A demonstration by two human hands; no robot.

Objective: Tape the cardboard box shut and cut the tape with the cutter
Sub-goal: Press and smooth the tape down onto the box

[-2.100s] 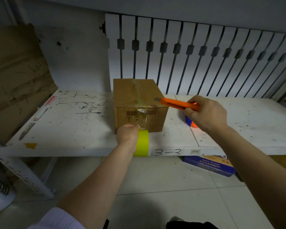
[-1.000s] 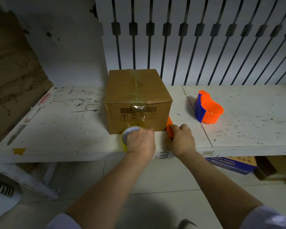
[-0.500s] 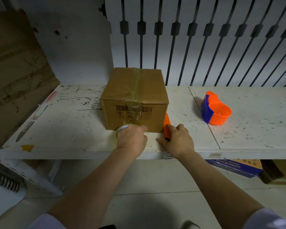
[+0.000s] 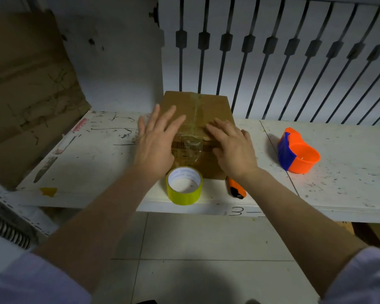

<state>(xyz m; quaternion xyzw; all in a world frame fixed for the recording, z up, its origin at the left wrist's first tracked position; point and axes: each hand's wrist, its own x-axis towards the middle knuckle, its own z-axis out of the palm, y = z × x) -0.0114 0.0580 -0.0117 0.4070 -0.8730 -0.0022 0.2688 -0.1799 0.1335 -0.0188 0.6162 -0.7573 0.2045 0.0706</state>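
Setting: a scuffed white tabletop [image 4: 79, 172] is running across the middle of the frame, with a white slatted panel [image 4: 294, 51] standing behind it and a worn sheet of cardboard [image 4: 26, 95] leaning at the upper left. Tiled floor [image 4: 195, 249] is showing along the bottom.

Item, cardboard box [image 4: 215, 108]: sitting at centre frame against the panel, flaps lying closed. A strip of clear tape [image 4: 195, 119] is running along the top seam and down over the front face, where it is ending in a wrinkled tail.

Item, roll of tape [image 4: 184, 185]: lying flat at the tabletop's front edge, just in front of the box, apart from both hands.

Item, cutter [image 4: 236, 187]: orange, lying just right of the roll, partly under the right wrist; nobody is holding it.

Item, orange and blue tape dispenser [image 4: 297, 153]: resting well to the right, unused.

Left hand [image 4: 156, 143]: spread open and empty, reaching over the box's left top edge.

Right hand [image 4: 230, 143]: also open and empty, fingers lying flat on the top right beside the strip.

Progress: taping and cutting are looking finished; judging by the flat palms, only pressing the strip down is remaining.

Change from half a second earlier: the left hand was then gripping the roll and the right the cutter, low at the box's front; both are now lying set down, and the hands are moving up onto the box.
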